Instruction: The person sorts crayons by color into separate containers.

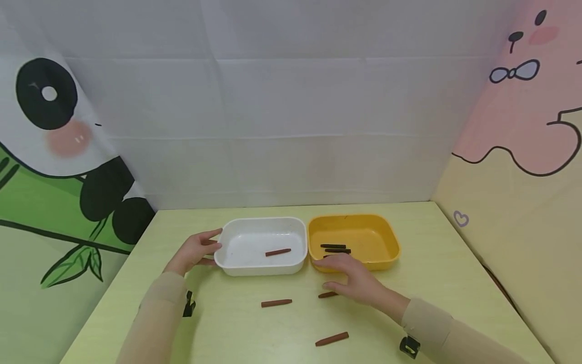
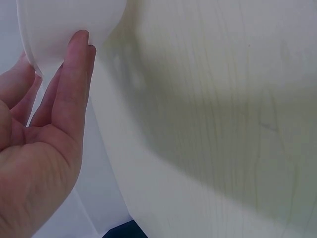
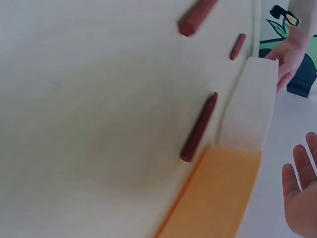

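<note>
My left hand [image 1: 195, 250] holds the left end of a white tray [image 1: 261, 271]. In the left wrist view, straight fingers [image 2: 74, 84] lie along the tray's outer wall, with another fingertip at the rim. My right hand [image 1: 356, 280] hovers at the front edge of a yellow tray [image 1: 377, 237], its thumb and fingers spread apart and holding nothing. Beneath its thumb lies a brown crayon [image 1: 325, 295], partly hidden. Inside the yellow tray are several black crayons [image 1: 335, 251], one partly covered by the hand. One brown crayon [image 1: 278, 252] rests in the white tray.
Two more brown crayons lie on the pale wooden table [image 1: 218, 323]: one crayon [image 1: 276, 303] before the white tray, another crayon [image 1: 332, 339] nearer the front. The trays stand side by side. A white cloth wall [image 1: 291, 172] rises behind, with printed panels at both sides.
</note>
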Tool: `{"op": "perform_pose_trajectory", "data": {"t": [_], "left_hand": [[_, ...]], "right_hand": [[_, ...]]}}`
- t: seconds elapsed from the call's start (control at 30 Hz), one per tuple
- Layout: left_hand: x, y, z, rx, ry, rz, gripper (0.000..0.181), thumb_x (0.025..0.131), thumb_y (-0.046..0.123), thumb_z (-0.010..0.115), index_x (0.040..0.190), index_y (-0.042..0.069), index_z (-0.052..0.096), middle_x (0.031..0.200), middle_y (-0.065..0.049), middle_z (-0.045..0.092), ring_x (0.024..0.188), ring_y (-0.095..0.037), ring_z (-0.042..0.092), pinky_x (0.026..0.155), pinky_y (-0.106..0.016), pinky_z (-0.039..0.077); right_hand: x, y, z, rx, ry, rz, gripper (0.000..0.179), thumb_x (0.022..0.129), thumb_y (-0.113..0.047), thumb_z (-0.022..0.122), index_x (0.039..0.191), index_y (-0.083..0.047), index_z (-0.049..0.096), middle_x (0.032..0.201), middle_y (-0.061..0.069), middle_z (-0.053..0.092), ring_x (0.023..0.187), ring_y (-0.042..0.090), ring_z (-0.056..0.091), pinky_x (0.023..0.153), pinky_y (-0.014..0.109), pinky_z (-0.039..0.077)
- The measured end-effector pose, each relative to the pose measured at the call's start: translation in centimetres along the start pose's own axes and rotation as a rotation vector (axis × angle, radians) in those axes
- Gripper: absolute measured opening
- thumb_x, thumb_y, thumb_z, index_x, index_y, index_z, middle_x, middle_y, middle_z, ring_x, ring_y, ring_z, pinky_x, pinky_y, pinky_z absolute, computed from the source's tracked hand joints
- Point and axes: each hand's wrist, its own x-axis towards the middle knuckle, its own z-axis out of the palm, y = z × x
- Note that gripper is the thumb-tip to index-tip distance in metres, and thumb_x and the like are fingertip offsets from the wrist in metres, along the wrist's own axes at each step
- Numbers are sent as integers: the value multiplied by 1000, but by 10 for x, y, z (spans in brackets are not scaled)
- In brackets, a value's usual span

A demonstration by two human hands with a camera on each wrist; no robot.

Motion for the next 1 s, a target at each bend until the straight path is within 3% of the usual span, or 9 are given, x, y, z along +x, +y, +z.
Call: {"op": "perform_pose_trajectory", "data": {"t": [0.2,0.43,0.57,0.73,1.0], "left_hand": [[-1,0,-1,-3,3,4,61,99,9,62,153,6,35,130,-31,54,102,-29,65,78,-41,60],[0,0,0,5,2,-9,61,99,9,61,154,7,35,132,-31,52,105,-33,64,79,-42,60],[0,-1,0,2,5,-10,61,99,10,62,154,7,35,133,-31,52,106,-35,63,79,-43,60],[0,0,-1,-2,4,-5,61,99,10,62,154,7,35,132,-30,52,106,-36,64,78,-42,60],[0,-1,0,2,1,-7,61,99,9,61,154,7,34,133,-31,51,108,-38,62,79,-42,60]], "right_hand": [[-24,1,6,20,-54,-76,56,80,-18,84,132,-16,64,126,-1,65,113,19,59,95,41,50],[-48,3,14,114,-135,-108,60,79,-15,84,135,-13,61,129,-1,64,113,17,57,93,36,50],[-61,7,20,107,-149,-126,61,80,-23,83,136,-13,61,130,1,64,113,16,58,92,34,50],[-76,12,28,67,-185,-105,60,81,-33,80,136,-16,62,128,-7,64,113,13,58,94,33,50],[-83,5,31,141,-266,-49,57,84,-25,80,137,-19,62,127,-13,62,111,7,56,93,28,49]]}}
